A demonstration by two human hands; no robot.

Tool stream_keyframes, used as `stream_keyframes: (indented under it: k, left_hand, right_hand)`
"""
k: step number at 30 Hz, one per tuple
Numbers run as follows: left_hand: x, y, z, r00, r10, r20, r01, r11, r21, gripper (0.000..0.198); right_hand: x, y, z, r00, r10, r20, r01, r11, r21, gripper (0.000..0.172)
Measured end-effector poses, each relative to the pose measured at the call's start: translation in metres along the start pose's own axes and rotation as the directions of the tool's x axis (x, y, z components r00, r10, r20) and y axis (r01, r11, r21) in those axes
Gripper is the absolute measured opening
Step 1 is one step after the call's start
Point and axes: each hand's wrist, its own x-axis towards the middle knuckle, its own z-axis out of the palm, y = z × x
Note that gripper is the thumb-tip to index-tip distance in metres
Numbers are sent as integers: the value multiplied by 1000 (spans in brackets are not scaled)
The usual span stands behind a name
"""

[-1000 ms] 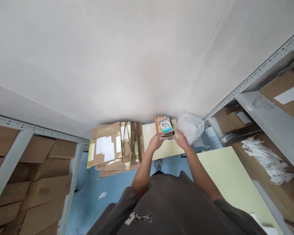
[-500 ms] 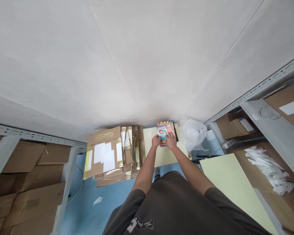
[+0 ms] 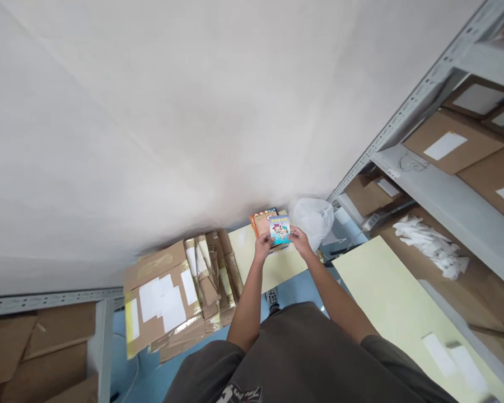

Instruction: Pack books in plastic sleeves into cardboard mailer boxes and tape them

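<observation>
Between my two hands is a small blue picture book point(image 3: 280, 230) with cartoon figures and yellow lettering on its cover. My left hand point(image 3: 264, 246) pinches its lower left edge, and my right hand point(image 3: 299, 239) grips its right edge. Behind and partly under it lies a stack of books point(image 3: 261, 222) with orange, pink and dark covers. That stack rests on a pale yellow table point(image 3: 244, 246) against the wall.
Flattened cardboard boxes point(image 3: 176, 274) are piled at the left. A white plastic bag point(image 3: 313, 219) stands right of the books. Another pale yellow table point(image 3: 386, 285) is nearer on the right, beside metal shelving point(image 3: 441, 179) with cartons. More cartons point(image 3: 46, 347) fill the left shelf.
The blue picture book has come up off the stack and slightly right, now held by both hands. My right hand has moved from the stack to the book's right edge. The view has turned right.
</observation>
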Motion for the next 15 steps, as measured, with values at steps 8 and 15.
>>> stream_keyframes:
  k: [8, 15]
  left_hand:
    - [-27, 50, 105, 953, 14, 302, -12, 1000, -8, 52]
    - [-90, 68, 260, 820, -48, 571, 14, 998, 63, 57]
  right_hand:
    - [-72, -31, -110, 977, 43, -209, 16, 962, 273, 48]
    - [-190, -24, -254, 904, 68, -421, 118, 908, 401, 51]
